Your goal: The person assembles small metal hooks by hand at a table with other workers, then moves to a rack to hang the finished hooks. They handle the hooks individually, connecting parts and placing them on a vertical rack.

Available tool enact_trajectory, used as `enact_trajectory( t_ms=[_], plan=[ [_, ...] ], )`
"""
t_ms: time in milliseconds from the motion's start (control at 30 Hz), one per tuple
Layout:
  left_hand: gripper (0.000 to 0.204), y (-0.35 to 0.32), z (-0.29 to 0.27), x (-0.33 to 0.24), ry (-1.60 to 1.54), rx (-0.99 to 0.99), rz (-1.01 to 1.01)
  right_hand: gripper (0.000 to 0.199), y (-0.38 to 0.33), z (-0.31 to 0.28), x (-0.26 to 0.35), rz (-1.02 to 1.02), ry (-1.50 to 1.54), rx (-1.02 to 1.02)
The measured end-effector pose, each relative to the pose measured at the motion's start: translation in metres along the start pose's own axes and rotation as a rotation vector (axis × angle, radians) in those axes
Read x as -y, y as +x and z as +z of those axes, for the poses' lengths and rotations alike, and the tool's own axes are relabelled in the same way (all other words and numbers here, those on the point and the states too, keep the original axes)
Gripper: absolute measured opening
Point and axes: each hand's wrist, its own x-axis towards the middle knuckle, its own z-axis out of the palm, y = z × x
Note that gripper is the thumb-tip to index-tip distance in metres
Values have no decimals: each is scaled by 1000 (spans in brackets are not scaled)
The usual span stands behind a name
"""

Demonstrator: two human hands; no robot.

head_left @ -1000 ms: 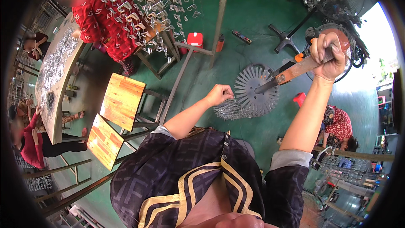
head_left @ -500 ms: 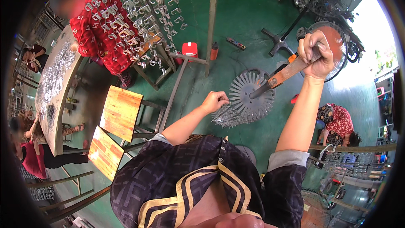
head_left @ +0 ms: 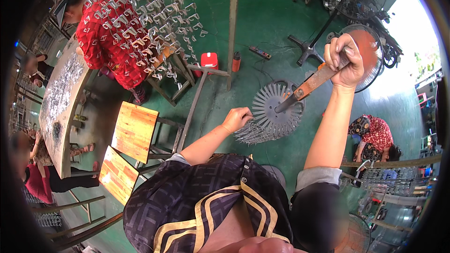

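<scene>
A round grey slotted metal disc (head_left: 267, 101) sits below me on an upright post. Thin metal pieces (head_left: 255, 132) fill its slots along the near edge and fan outward. My left hand (head_left: 238, 119) is closed at the disc's left rim, fingertips pinched together; whatever lies between them is too small to make out. From the disc's middle a dark post with a rusty flat metal bar (head_left: 313, 84) rises toward the right. My right hand (head_left: 346, 61) is wrapped round the bar's upper end, fingers curled over it.
Chains of metal hooks (head_left: 164, 23) hang at upper left beside a person in red (head_left: 110, 37) at a long table (head_left: 65, 107). Two wooden-topped stools (head_left: 136, 129) and a metal frame (head_left: 192, 107) stand left. A standing fan (head_left: 365, 56) is behind my right hand; another person (head_left: 375, 133) crouches right.
My left hand has shifted slightly nearer to me along the disc's rim, still pinched. The right hand keeps its hold on the bar. The whole view has shifted a little.
</scene>
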Motion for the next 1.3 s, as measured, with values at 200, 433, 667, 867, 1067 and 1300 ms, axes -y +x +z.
enact_trajectory(
  t_ms=[200,433,667,867,1067,1300],
  plan=[
    [13,2,-2,-3,59,-24,65,21,1,1,0,-1,1,-12],
    [21,0,-1,-6,150,-55,105,21,2,4,-1,0,-8,-13],
    [24,-7,9,-8,220,-125,23,22,4,5,-3,-1,-21,-19],
    [25,-9,7,-4,176,-84,-75,23,4,8,-6,-2,-41,-32],
    [18,5,-65,-36,142,0,20,26,6,14,-7,-51,-66,-37],
    [15,80,-273,-198,506,-469,540,24,5,21,-5,-31,-50,-75]
  ],
)
